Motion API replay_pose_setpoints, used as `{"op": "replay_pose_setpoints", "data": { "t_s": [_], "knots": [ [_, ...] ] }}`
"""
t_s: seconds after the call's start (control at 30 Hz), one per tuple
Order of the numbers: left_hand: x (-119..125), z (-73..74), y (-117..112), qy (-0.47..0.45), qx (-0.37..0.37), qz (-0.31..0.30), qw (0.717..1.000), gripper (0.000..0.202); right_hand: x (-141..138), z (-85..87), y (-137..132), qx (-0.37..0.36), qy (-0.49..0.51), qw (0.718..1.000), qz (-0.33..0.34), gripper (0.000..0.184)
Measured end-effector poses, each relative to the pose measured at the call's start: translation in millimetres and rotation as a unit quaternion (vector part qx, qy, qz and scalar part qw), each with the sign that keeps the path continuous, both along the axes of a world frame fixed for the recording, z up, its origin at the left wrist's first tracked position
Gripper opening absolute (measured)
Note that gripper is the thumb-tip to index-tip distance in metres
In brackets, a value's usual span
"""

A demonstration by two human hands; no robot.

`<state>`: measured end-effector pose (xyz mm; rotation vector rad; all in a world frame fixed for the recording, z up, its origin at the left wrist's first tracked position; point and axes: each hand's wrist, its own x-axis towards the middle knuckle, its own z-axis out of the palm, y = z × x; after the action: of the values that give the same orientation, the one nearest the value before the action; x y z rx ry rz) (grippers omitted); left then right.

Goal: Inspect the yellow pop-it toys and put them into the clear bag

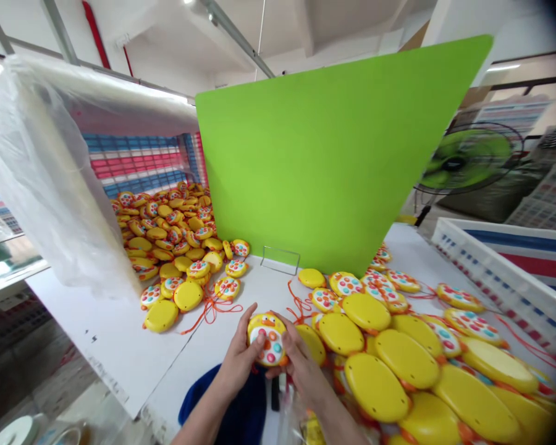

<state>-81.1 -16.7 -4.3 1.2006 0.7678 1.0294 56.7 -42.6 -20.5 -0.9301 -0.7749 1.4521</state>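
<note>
Between both hands is a yellow chick-shaped toy (269, 337), its white belly with colored round buttons facing me. My left hand (241, 349) grips its left side, thumb over the buttons. My right hand (299, 355) clasps the right edge with its thumb on the front; some of its fingers are hidden behind the toy. Close by on the right lies a pile of similar chick toys (375, 386), many with plain yellow backs up. Orange cords (215, 306) lie on the white table beside a smaller group of toys at the left.
A tall green board (315, 161) stands upright across the table (167, 352). A plastic-draped bin to the left holds a heap of chick toys (167, 228). At the right are a white crate (505, 259) and a green fan (463, 161).
</note>
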Motion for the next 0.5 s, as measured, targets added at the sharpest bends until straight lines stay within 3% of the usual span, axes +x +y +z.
{"op": "replay_pose_setpoints", "data": {
  "t_s": [0.17,0.27,0.33,0.4,0.5],
  "knots": [
    [-3,-7.4,9,0.061,0.06,-0.04,0.996,0.064,0,-1.6,4,-0.029,-0.014,0.999,-0.028,0.069],
    [-7,-10.4,33,0.169,0.12,-0.018,0.978,0.058,8,5.2,10,-0.045,0.089,0.989,-0.109,0.068],
    [-13,-12.4,58,0.295,0.188,0.045,0.936,0.055,19,13.0,13,-0.015,0.203,0.963,-0.175,0.061],
    [-20,-15.6,87,0.397,0.243,0.111,0.878,0.056,31,19.6,15,0.04,0.298,0.932,-0.2,0.063],
    [-29,-24.1,127,0.446,0.234,0.158,0.849,0.065,39,20.4,15,0.056,0.333,0.929,-0.15,0.071]
  ]
}}
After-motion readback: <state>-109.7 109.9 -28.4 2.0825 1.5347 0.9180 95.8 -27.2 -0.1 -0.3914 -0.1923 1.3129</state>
